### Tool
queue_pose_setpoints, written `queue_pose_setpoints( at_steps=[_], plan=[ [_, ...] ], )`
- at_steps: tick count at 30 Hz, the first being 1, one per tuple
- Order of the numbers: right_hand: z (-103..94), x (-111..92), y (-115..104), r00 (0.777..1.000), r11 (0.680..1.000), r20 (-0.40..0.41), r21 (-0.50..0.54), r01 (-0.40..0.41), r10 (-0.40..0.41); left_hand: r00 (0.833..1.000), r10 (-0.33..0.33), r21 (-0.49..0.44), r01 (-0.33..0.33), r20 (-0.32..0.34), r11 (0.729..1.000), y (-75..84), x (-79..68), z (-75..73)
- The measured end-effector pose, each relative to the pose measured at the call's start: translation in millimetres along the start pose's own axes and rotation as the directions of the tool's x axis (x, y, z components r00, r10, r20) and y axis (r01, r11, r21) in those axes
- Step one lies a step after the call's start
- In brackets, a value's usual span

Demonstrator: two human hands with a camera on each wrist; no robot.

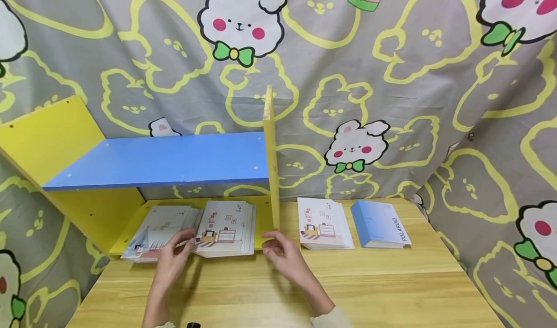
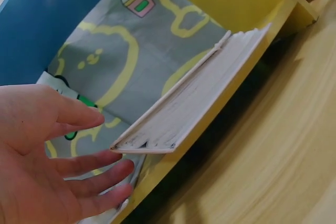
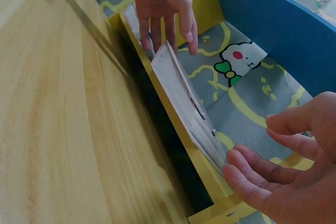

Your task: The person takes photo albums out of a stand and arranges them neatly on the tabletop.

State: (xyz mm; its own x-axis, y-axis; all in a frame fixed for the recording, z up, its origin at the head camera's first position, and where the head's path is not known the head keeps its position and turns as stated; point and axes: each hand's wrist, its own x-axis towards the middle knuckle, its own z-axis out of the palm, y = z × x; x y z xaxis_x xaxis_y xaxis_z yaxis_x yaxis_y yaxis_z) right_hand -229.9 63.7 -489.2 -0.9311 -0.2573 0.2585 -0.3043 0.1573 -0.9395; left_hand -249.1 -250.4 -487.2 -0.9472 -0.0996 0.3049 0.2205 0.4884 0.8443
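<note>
On the lower board of a yellow and blue shelf (image 1: 275,173) lies a stack of thin white booklets (image 1: 226,224) with a furniture drawing on the cover. My left hand (image 1: 174,258) is at the stack's left side, thumb and fingers spread apart; in the left wrist view its fingertips (image 2: 116,156) come close to the stack's corner, and I cannot tell if they touch. Off the stack's right side, near the upright panel, is my right hand (image 1: 287,260), its fingers loosely bent around nothing. A second booklet pile (image 1: 162,229) lies left of the first, partly behind my left hand.
To the right of the shelf, another furniture-cover booklet pile (image 1: 322,221) lies on the wooden table (image 1: 391,289). Beside it is a blue and white box-like block marked POLAROID (image 1: 383,224). A patterned grey cloth (image 1: 404,100) hangs behind. A small black object (image 1: 193,325) shows at the bottom edge.
</note>
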Motion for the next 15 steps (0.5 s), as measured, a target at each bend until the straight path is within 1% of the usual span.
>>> queue_pose_setpoints(
  at_steps=[5, 9, 11, 15],
  plan=[
    [3.8, 0.5, 2.9, 0.999, 1.0, 0.015, 0.003, -0.03, 0.03, 1.0, -0.013, -0.036, 0.014, 0.018, 0.999, -3.3, -2.7, 0.7],
    [6.7, 0.8, 4.6, 0.999, 0.999, 0.016, 0.007, -0.037, 0.037, 0.998, -0.032, -0.062, 0.036, 0.054, 0.997, -2.7, -3.5, 1.3],
    [8.3, 1.1, 5.8, 0.999, 0.999, 0.016, 0.013, -0.037, 0.036, 0.996, -0.058, -0.082, 0.063, 0.072, 0.995, -1.5, -3.7, 1.5],
    [11.6, 1.6, 7.3, 0.999, 0.999, 0.02, 0.03, -0.043, 0.043, 0.987, -0.128, -0.121, 0.139, 0.094, 0.983, 0.7, -4.7, 1.1]
  ],
)
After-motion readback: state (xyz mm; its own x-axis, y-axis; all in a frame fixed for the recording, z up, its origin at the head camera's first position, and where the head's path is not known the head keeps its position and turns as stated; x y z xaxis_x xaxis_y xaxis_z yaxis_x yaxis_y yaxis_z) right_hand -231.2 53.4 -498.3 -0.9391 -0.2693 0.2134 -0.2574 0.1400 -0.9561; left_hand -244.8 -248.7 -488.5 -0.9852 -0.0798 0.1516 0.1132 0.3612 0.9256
